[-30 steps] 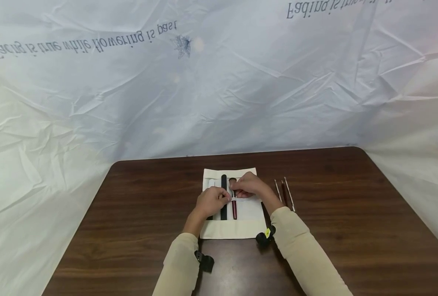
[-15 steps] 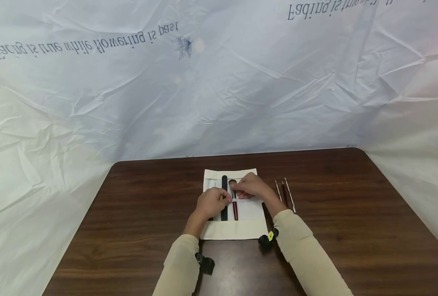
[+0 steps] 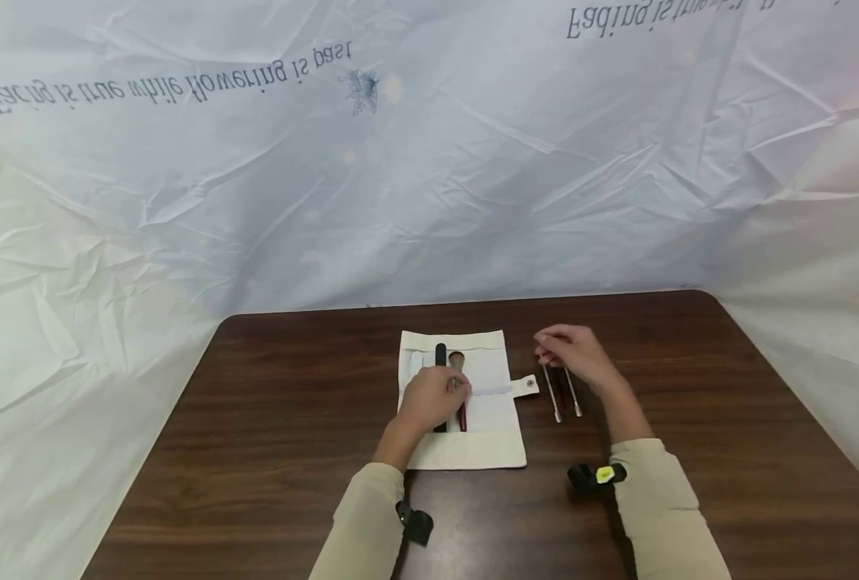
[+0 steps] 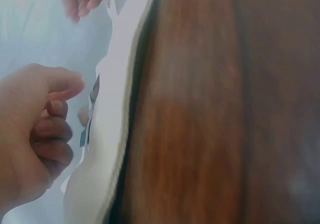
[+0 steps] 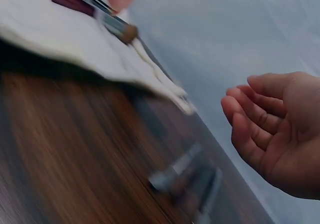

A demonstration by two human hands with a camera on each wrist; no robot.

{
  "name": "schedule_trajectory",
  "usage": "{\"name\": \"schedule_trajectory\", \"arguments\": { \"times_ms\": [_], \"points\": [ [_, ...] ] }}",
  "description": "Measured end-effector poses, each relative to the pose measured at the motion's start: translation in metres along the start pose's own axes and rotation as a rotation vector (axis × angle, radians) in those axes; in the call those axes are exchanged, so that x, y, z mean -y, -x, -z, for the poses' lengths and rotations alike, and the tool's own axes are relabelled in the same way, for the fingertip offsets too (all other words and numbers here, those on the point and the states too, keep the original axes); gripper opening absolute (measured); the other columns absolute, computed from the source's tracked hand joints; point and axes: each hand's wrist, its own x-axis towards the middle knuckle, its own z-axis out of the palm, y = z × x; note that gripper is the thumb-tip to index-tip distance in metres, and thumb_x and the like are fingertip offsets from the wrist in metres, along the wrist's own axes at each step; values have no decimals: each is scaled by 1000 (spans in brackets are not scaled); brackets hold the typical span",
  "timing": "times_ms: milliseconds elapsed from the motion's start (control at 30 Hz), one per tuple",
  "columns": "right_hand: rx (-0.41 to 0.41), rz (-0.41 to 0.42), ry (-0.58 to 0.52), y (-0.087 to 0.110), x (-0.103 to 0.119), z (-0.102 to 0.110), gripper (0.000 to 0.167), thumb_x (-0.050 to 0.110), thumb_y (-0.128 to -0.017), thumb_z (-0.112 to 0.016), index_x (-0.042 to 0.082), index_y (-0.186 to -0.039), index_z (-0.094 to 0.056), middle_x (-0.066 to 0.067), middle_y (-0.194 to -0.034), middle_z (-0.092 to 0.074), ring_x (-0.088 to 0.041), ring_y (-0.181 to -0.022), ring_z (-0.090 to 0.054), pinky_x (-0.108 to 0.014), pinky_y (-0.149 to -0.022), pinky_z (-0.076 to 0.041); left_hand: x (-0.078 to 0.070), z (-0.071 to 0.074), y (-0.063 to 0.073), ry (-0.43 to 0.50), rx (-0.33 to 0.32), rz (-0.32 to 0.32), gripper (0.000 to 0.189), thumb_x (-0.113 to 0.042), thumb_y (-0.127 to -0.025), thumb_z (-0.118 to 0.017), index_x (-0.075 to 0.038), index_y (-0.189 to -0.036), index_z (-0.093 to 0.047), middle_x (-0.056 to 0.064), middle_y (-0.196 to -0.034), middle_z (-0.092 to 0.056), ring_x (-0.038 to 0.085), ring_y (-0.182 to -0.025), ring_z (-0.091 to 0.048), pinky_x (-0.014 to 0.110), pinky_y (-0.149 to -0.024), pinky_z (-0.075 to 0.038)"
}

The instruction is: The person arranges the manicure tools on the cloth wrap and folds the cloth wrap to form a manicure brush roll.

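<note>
A cream fabric tool pouch (image 3: 467, 460) lies unfolded on the table. In it are a makeup brush (image 3: 457, 359) with a dark red handle and a black flat stick (image 3: 441, 354), probably a nail file. My left hand (image 3: 433, 396) is above these two, covering their middles; its fingers are loosely curled, and the left wrist view (image 4: 37, 129) shows nothing between them. To the right, my right hand (image 3: 574, 352) hovers over the upper ends of slim metal tools (image 3: 553, 403) and a dark stick between them. Its fingers (image 5: 255, 119) bend loosely around nothing.
A strap with a snap (image 3: 527, 386) sticks out from the pouch's right side. A pale flat item (image 3: 417, 361) sits at the pouch's left. The dark wooden table (image 3: 255, 451) meets a white sheet (image 3: 429, 201) behind it.
My right hand has left the brush and moved right to the slim tools, uncovering the strap. My left hand has shifted slightly right, over the brush.
</note>
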Motion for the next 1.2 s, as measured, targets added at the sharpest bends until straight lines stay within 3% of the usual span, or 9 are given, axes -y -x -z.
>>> {"name": "schedule_trajectory", "arguments": {
  "times_ms": [167,367,533,667,767,900,1033,1200],
  "points": [
    [-114,-16,122,7,-13,22,37,17,-105,-56,-14,-125,-61,-15,-96,-75,-2,-73,-67,-23,-72,-59,1,-3,-1,-40,72,15,20,-26,-100,-65,-14,-107,-79,-8,-53,-48,7,-52,-46,24,-55,-41],
    [-80,-113,311,5,-24,28,31,17,-104,-55,-9,-116,-67,-24,-103,-73,-10,-76,-67,-25,-68,-55,5,-3,-1,11,61,13,17,-22,-99,-66,-13,-103,-79,-8,-51,-43,7,-49,-40,23,-51,-36],
    [-62,-186,468,3,-24,23,31,23,-101,-59,-5,-105,-72,-17,-93,-73,-15,-74,-67,-28,-64,-50,5,-2,-1,33,59,12,17,-22,-99,-65,-13,-100,-79,-9,-52,-44,7,-49,-40,22,-50,-35],
    [-76,-219,561,2,-18,18,30,25,-99,-62,-3,-94,-73,-10,-76,-70,-19,-66,-61,-30,-59,-45,4,-3,-1,35,64,10,17,-21,-99,-65,-12,-100,-79,-9,-52,-44,7,-49,-40,22,-50,-35],
    [-72,-229,602,0,-14,16,33,24,-99,-62,1,-77,-69,-3,-62,-61,-17,-59,-55,-30,-57,-41,4,-4,-2,33,67,11,17,-22,-99,-65,-13,-100,-79,-9,-51,-44,7,-48,-40,22,-50,-35],
    [-50,-249,630,-3,-9,14,47,22,-101,-59,11,-56,-51,4,-50,-45,-13,-51,-43,-29,-53,-37,4,-4,-3,31,68,14,17,-22,-99,-64,-14,-100,-79,-9,-51,-44,7,-48,-40,22,-50,-35],
    [-30,-268,645,-4,-8,16,50,20,-102,-56,17,-54,-42,6,-52,-40,-13,-52,-40,-29,-54,-36,5,-5,-4,26,68,13,17,-22,-99,-64,-13,-100,-79,-9,-52,-44,7,-49,-40,22,-51,-35],
    [8,-264,603,-3,-8,21,48,14,-104,-45,17,-57,-39,5,-54,-38,-12,-52,-35,-28,-54,-35,4,-6,-5,27,67,5,17,-22,-99,-65,-14,-99,-79,-9,-52,-45,7,-50,-41,22,-52,-36]
  ]
}}
